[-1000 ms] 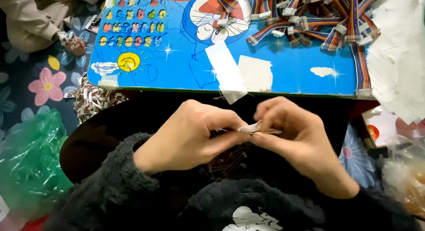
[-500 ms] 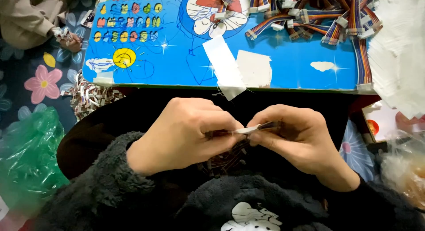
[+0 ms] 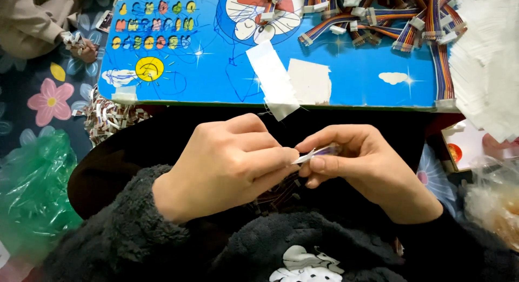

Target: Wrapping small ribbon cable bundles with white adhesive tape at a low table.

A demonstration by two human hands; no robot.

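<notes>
Both hands meet over your lap, just below the near edge of the blue cartoon-printed bench (image 3: 216,71). Your left hand (image 3: 227,163) is curled narrow, thumb and forefinger pinching one end of a small white strip (image 3: 303,158). Your right hand (image 3: 362,166) is closed on the other end, where a short ribbon cable (image 3: 324,150) shows between thumb and forefinger. The pinches sit close together, probably to keep so small a piece steady. The strip's long axis runs roughly left to right, tilted up toward the right hand. Behind, a pile of rainbow ribbon cables with white connectors (image 3: 389,17) lies on the bench's far right, within reach, well apart from your hands. Two white paper pieces (image 3: 292,79) lie at the bench edge.
</notes>
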